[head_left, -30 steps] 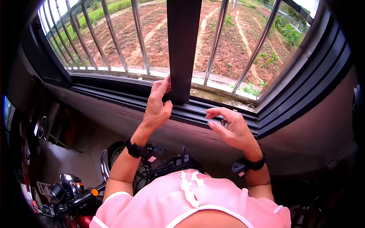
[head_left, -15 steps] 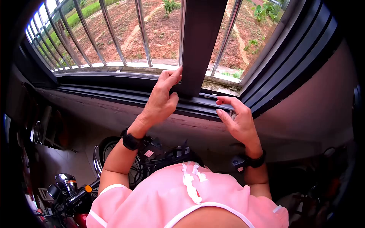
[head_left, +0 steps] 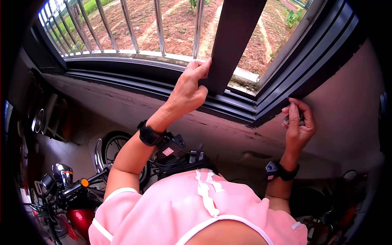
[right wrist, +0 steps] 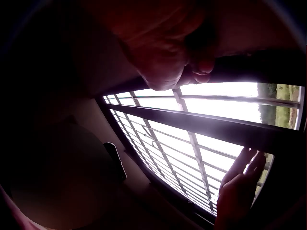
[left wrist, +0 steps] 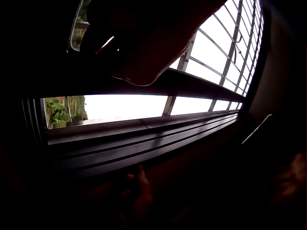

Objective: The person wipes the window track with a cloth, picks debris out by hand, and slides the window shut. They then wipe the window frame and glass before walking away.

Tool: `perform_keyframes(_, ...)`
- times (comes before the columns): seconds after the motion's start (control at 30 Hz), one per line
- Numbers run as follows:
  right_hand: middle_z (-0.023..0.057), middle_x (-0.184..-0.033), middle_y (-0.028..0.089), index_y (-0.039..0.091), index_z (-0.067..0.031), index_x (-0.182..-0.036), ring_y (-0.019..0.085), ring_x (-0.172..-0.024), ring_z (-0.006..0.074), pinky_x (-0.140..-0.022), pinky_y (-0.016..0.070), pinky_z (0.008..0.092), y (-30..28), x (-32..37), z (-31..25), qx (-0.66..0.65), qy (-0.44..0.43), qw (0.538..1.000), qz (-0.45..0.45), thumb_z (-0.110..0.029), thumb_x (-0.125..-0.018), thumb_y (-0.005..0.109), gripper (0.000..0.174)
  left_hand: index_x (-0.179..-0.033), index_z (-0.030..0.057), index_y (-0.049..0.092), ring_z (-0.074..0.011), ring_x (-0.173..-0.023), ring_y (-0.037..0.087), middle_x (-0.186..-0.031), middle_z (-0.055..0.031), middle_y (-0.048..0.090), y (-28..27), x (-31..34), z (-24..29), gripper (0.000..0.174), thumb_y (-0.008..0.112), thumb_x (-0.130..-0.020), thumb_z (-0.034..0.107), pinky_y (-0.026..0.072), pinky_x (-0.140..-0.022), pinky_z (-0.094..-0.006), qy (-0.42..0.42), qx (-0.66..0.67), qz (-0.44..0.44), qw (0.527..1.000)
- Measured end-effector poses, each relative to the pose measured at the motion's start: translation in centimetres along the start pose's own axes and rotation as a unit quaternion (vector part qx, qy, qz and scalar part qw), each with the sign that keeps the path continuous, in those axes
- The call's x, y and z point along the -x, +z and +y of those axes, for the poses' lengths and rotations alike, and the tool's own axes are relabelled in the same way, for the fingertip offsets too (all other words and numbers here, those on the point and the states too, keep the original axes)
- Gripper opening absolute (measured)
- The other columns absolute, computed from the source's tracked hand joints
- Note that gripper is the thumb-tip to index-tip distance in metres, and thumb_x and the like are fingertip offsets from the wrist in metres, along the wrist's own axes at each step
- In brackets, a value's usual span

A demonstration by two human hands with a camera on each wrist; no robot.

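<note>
In the head view, my left hand (head_left: 190, 87) has its fingers against the left edge of the dark upright frame of a sliding window (head_left: 234, 45). The right wrist view shows the fingers of this hand fairly straight, reaching to that frame. My right hand (head_left: 301, 124) is by the wall, just past the lower right corner of the dark window surround (head_left: 281, 106). Its thumb and fingers curl together around a small grey, crumpled thing (head_left: 292, 120), mostly hidden in the palm; I cannot tell what it is.
Dark sliding tracks (head_left: 228, 104) run along the sill. Metal bars (head_left: 158, 28) stand outside the window, with a reddish field beyond. Below the wall are a wheel (head_left: 116, 149) and handlebars of a motorbike, with a red tank (head_left: 79, 220) at lower left.
My left hand and the upright window frame have moved right, and the opening beside it has narrowed. My right hand has moved off the track to the right, its thumb and fingers drawing together.
</note>
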State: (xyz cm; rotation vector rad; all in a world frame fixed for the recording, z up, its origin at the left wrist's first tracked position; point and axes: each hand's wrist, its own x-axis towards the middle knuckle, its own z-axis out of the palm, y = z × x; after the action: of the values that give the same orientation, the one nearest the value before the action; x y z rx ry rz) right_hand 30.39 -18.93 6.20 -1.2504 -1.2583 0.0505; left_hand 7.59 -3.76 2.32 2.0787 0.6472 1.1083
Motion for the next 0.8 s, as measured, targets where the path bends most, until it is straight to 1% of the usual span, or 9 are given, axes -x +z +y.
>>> perform_keyframes(0.07, 0.0026, -0.068, 0.061, 0.064, 0.0, -0.094, 0.048, -0.051, 0.0029, -0.044, 0.038, 0.0172, 0.1, 0.1, 0.3, 0.002, -0.014, 1.0, 0.007, -0.004, -0.088, 0.055, 0.011, -0.138, 0.0062, 0.037, -0.0217, -0.108, 0.049, -0.107, -0.0111, 0.045, 0.5, -0.2, 0.4, 0.077, 0.033, -0.065, -0.016, 0.037, -0.1, -0.0292, 0.01, 0.002, -0.013, 1.0)
perform_keyframes(0.33, 0.0047, -0.066, 0.059, 0.063, 0.0022, -0.094, 0.05, -0.05, 0.0046, -0.045, 0.0391, 0.0175, 0.3, 0.0, 0.5, -0.047, -0.007, 0.999, 0.003, -0.002, -0.088, 0.055, 0.011, -0.135, 0.0032, 0.038, -0.0247, -0.103, 0.048, -0.107, -0.0139, 0.044, 3.6, -1.0, 1.3, 0.073, 0.035, -0.064, -0.014, 0.0381, -0.098, -0.0315, 0.066, -0.009, -0.038, 0.997)
perform_keyframes(0.4, 0.004, -0.066, 0.059, 0.063, 0.0025, -0.093, 0.05, -0.05, 0.0045, -0.045, 0.0395, 0.0173, 0.4, -0.1, 0.6, -0.054, -0.005, 0.998, 0.008, -0.002, -0.087, 0.055, 0.01, -0.135, 0.0027, 0.038, -0.0253, -0.103, 0.048, -0.106, -0.0138, 0.045, 4.5, -1.2, 1.5, 0.072, 0.035, -0.065, -0.014, 0.0377, -0.098, -0.032, 0.076, -0.008, -0.042, 0.996)
perform_keyframes(0.53, 0.0033, -0.065, 0.059, 0.063, 0.0022, -0.092, 0.05, -0.049, 0.0044, -0.045, 0.0396, 0.0174, 0.5, 0.0, 0.6, -0.044, -0.013, 0.999, 0.016, -0.002, -0.087, 0.055, 0.011, -0.132, 0.0008, 0.04, -0.0277, -0.098, 0.049, -0.103, -0.0159, 0.045, 5.8, -1.7, 2.5, 0.068, 0.038, -0.065, -0.013, 0.0399, -0.093, -0.0323, 0.104, -0.016, -0.055, 0.993)
perform_keyframes(0.57, 0.0033, -0.065, 0.059, 0.063, 0.0021, -0.092, 0.05, -0.049, 0.0044, -0.045, 0.0396, 0.0174, 0.4, 0.0, 0.5, -0.04, -0.014, 0.999, 0.018, -0.002, -0.087, 0.055, 0.011, -0.13, 0.0001, 0.04, -0.0283, -0.095, 0.049, -0.101, -0.0163, 0.045, 6.2, -1.8, 2.6, 0.066, 0.039, -0.066, -0.012, 0.0411, -0.089, -0.0321, 0.101, -0.017, -0.056, 0.993)
perform_keyframes(0.67, 0.0033, -0.065, 0.059, 0.063, 0.0019, -0.094, 0.05, -0.049, 0.0046, -0.045, 0.0389, 0.0171, 0.7, 0.1, 0.4, -0.033, -0.018, 0.999, 0.021, -0.003, -0.087, 0.054, 0.012, -0.13, -0.0002, 0.041, -0.0282, -0.094, 0.049, -0.1, -0.0158, 0.045, 7.1, -2.2, 2.8, 0.065, 0.039, -0.066, -0.012, 0.0414, -0.087, -0.0316, 0.104, -0.015, -0.065, 0.992)
perform_keyframes(0.7, 0.0033, -0.065, 0.059, 0.063, 0.0018, -0.094, 0.049, -0.048, 0.0047, -0.045, 0.0388, 0.017, 0.8, 0.1, 0.3, -0.032, -0.018, 0.999, 0.022, -0.003, -0.088, 0.054, 0.012, -0.129, -0.0008, 0.041, -0.0291, -0.094, 0.049, -0.1, -0.0163, 0.045, 7.4, -2.3, 2.9, 0.064, 0.039, -0.066, -0.011, 0.0412, -0.085, -0.0314, 0.109, 0.004, -0.062, 0.992)
perform_keyframes(0.8, 0.0036, -0.066, 0.059, 0.063, 0.0017, -0.095, 0.049, -0.048, 0.0047, -0.045, 0.0386, 0.0169, 0.8, 0.1, 0.4, -0.034, -0.023, 0.999, 0.023, -0.004, -0.088, 0.054, 0.013, -0.127, -0.0019, 0.043, -0.0316, -0.094, 0.05, -0.103, -0.0178, 0.046, 7.9, -2.4, 3.5, 0.062, 0.04, -0.066, -0.009, 0.0405, -0.085, -0.0321, 0.116, -0.045, -0.048, 0.991)
